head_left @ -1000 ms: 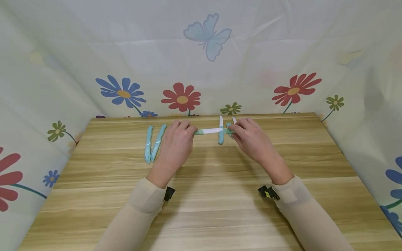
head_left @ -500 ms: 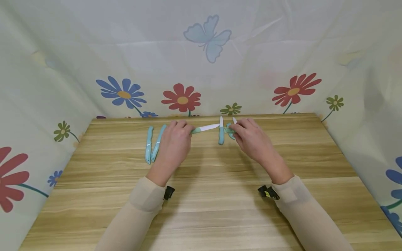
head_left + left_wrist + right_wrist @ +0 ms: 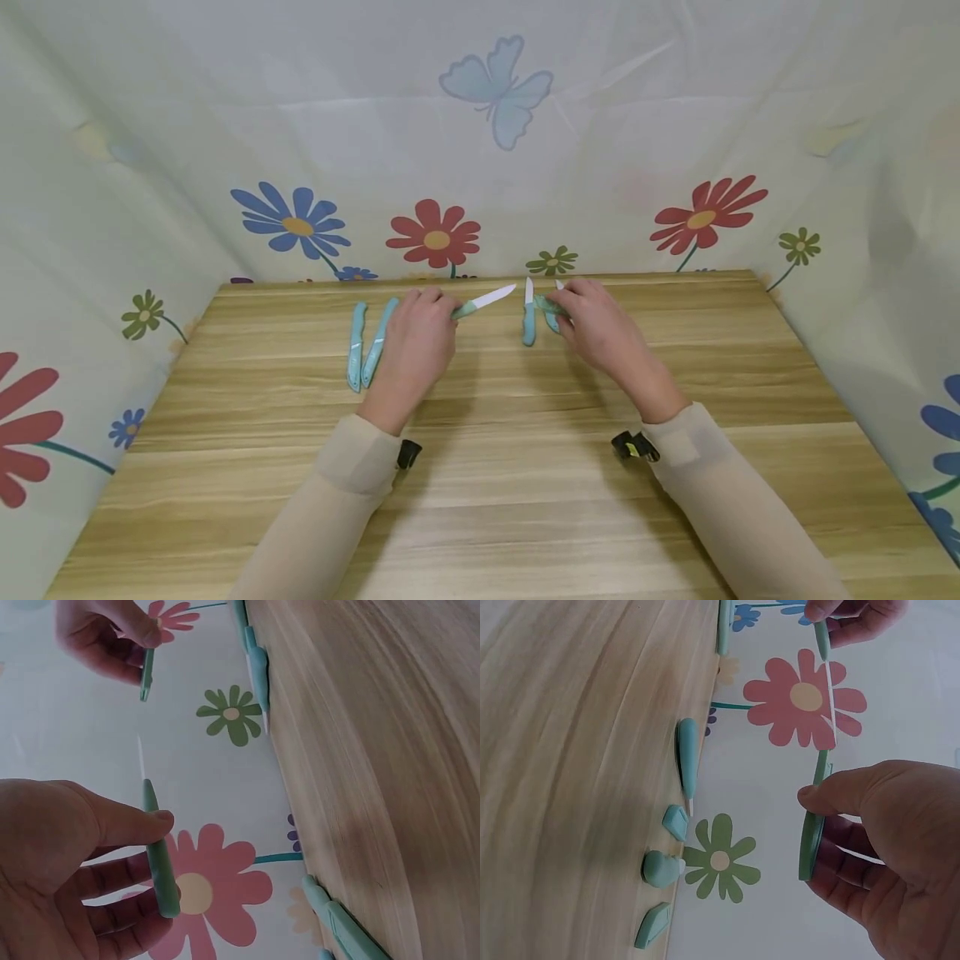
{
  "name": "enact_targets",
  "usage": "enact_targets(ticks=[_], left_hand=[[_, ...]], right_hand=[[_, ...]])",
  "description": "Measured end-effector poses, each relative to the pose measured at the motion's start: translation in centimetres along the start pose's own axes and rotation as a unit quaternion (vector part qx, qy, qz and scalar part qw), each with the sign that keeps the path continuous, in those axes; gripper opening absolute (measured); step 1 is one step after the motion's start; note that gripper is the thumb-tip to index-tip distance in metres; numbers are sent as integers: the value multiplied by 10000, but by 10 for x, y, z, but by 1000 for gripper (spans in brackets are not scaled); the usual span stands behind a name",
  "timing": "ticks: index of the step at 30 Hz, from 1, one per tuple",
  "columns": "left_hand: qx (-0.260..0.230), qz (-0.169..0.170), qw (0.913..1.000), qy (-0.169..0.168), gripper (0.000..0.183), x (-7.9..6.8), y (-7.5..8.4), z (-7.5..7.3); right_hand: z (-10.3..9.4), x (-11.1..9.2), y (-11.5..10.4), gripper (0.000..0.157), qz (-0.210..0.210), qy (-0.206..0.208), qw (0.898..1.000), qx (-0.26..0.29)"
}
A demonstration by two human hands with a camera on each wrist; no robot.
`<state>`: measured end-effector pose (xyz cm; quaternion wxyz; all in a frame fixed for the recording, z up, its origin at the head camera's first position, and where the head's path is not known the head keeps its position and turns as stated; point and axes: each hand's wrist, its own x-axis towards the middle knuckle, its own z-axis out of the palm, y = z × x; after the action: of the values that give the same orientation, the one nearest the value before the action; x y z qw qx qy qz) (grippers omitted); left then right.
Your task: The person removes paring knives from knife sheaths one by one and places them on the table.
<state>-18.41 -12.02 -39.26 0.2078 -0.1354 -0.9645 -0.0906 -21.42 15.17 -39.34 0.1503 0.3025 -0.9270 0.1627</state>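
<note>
My left hand [image 3: 420, 342] pinches the green handle of a small paring knife [image 3: 160, 862], its white blade pointing right and slightly up in the head view. My right hand [image 3: 600, 329] holds a green blade cover [image 3: 810, 844] between thumb and fingers. Blade tip and cover are apart, both held above the table. Beneath the gap lies a second paring knife [image 3: 528, 322] with its white blade bare. Another paring knife [image 3: 658, 868] lies by the right hand, partly hidden in the head view. Loose blade covers [image 3: 676, 823] lie near it.
Two turquoise knives in their covers, one farther left [image 3: 356, 350] and one beside the left hand [image 3: 375, 350], lie on the wooden table [image 3: 495, 500]. A flower-printed curtain [image 3: 600, 167] stands right behind the table's far edge and along both sides.
The left hand has drawn its knife a little leftward, so the tip has come away from the cover and angles up. The right hand has shifted slightly, and its cover has turned.
</note>
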Motion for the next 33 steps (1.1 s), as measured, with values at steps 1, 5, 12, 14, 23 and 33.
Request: enact_targets(ticks=[1,5,12,14,23,33], left_hand=[[20,-37,10000,-46,17,1,0,1],[36,-266,9993,-245,18,6,1,4],[-53,-665,9961,-570,21,15,3,11],[-67,-752,9951,-635,20,18,4,13],[-319,-1036,9897,-940,11,31,10,25],[-588,-1389,9819,-1148,16,42,17,45]], right_hand=[[0,2,-1,31,76,-80,9999,-5],[0,10,-3,32,285,-316,9991,6],[7,29,-3,35,591,-711,9953,280],[10,35,-3,34,711,-848,9930,411],[24,62,-11,26,1470,-1306,9756,980],[39,81,-20,45,2576,-1609,9454,1182]])
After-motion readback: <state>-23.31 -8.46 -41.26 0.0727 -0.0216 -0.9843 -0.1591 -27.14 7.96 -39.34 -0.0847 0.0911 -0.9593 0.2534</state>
